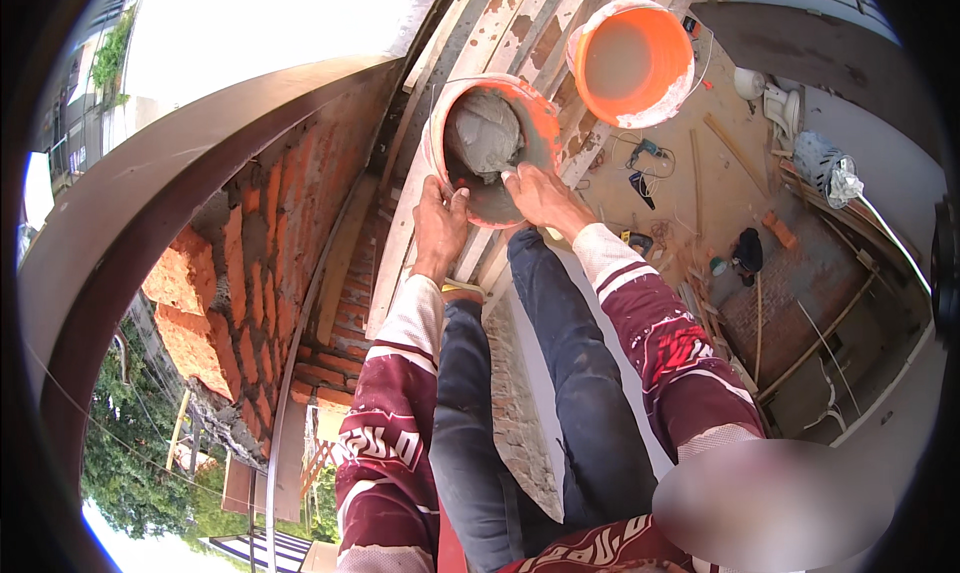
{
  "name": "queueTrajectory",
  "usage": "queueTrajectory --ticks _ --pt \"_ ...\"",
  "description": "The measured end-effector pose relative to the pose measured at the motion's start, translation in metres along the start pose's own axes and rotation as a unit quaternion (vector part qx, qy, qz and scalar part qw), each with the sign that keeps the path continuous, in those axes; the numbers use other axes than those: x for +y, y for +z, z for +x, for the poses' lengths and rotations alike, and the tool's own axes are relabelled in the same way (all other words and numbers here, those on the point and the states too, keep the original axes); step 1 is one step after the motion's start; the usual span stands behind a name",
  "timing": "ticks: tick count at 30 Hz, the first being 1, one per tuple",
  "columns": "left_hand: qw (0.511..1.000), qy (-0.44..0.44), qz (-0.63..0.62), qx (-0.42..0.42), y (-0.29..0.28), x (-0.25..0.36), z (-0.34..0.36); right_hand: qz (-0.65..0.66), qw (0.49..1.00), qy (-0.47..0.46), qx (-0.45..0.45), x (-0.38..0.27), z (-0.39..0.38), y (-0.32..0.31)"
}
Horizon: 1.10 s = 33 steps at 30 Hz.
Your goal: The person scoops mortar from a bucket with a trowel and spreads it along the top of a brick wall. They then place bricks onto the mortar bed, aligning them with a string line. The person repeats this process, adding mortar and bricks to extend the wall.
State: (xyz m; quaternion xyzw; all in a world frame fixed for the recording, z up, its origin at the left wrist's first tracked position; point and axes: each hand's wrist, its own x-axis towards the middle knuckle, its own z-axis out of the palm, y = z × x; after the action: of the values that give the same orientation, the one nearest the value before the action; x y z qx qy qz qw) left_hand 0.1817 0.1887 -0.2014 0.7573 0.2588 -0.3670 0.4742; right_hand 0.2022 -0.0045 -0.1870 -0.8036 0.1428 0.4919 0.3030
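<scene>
An orange bucket (pixel 548 133) smeared with grey sits on wooden planks, with grey mortar (pixel 485 133) inside. My left hand (pixel 440 223) grips the bucket's lower-left rim with fingers curled. My right hand (pixel 540 198) reaches in over the right rim, closed on what looks like a trowel, its handle mostly hidden by the fingers and its blade covered by mortar.
A second orange bucket (pixel 672 73) of cloudy water stands on the planks (pixel 520 13). A brick wall (pixel 255 303) is at left. At right, a lower floor (pixel 715 163) holds a drill (pixel 650 151), timber (pixel 735 153) and other material. My legs (pixel 540 323) are below the bucket.
</scene>
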Motion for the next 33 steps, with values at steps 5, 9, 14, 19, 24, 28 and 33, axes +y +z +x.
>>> queueTrajectory --ticks 5,9,14,19,24,28,33 --pt "0.999 -0.012 0.032 -0.004 -0.006 0.005 0.0 -0.071 0.987 0.043 -0.141 -0.014 0.014 -0.009" --pt "1.0 0.002 0.0 -0.007 -0.006 -0.004 -0.001 -0.282 0.952 -0.077 -0.086 -0.023 -0.037 -0.041" --pt "0.998 0.054 0.026 -0.011 0.005 -0.006 -0.006 -0.497 0.841 -0.142 0.161 -0.029 -0.057 -0.058" --pt "0.998 0.027 0.027 0.056 0.022 0.005 -0.017 -0.576 0.79 -0.125 0.171 -0.018 0.009 -0.053" --pt "0.995 0.032 -0.061 0.069 0.022 -0.011 -0.013 -0.418 0.901 -0.101 -0.066 0.005 0.026 -0.032" --pt "0.989 0.007 -0.139 0.058 0.02 -0.024 -0.002 -0.275 0.955 -0.079 -0.082 0.018 0.013 -0.03" --pt "0.992 0.032 -0.119 0.011 0.021 -0.02 0.003 -0.192 0.972 -0.057 -0.123 0.024 0.0 -0.034"
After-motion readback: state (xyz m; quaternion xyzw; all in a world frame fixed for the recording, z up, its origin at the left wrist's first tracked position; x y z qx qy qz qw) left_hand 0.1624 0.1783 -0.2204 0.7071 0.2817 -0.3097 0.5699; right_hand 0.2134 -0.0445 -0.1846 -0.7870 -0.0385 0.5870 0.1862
